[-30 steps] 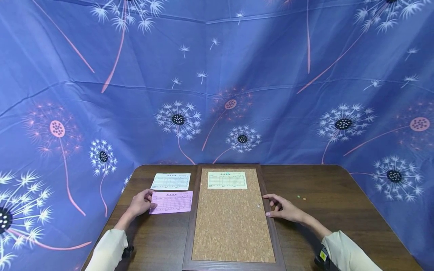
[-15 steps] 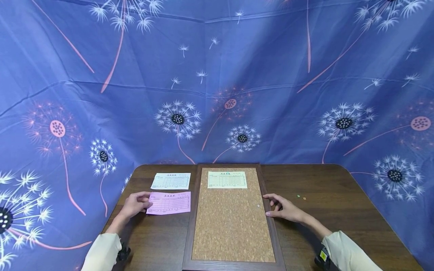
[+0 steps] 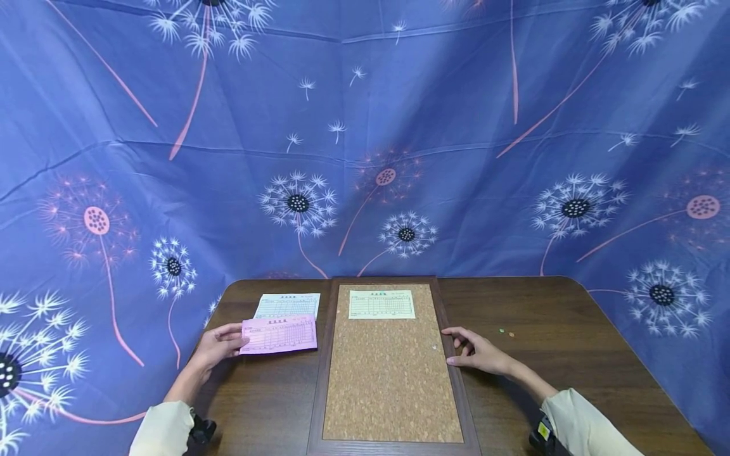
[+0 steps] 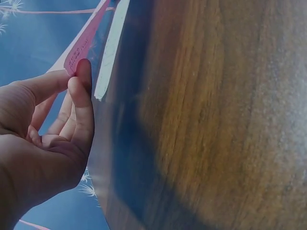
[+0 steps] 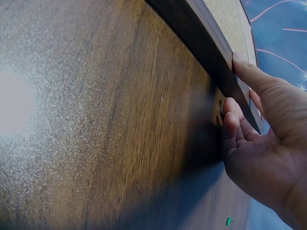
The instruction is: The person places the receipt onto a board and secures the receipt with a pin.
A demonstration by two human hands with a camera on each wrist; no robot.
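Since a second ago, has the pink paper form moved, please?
Yes: the pink paper form has shifted left and lifted, now overlapping the white paper form.

Right hand [image 5: 268, 158] resting against dark wooden frame [image 5: 211, 52] of cork board [image 5: 225, 19], thumb lying on frame edge, fingers curling beside it. Green pushpin [image 5: 230, 221] lying on wooden table [image 5: 96, 120] nearby.
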